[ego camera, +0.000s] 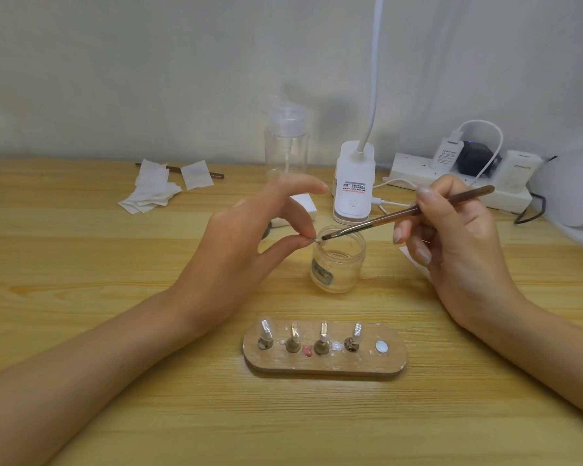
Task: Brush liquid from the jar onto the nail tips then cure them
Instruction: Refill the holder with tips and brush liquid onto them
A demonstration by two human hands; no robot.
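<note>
Brown brush (pixel 408 210), white lamp (pixel 353 183)

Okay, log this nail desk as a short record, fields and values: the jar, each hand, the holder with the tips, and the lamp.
jar: open, no lid on it, between the two hands
left hand: pinches one small nail tip at the jar's rim
right hand: holds the brush, bristles at that tip
wooden holder: four mounted tips in a row, rightmost spot bare
white lamp: stands behind the jar
stage: brushing the held tip
</note>
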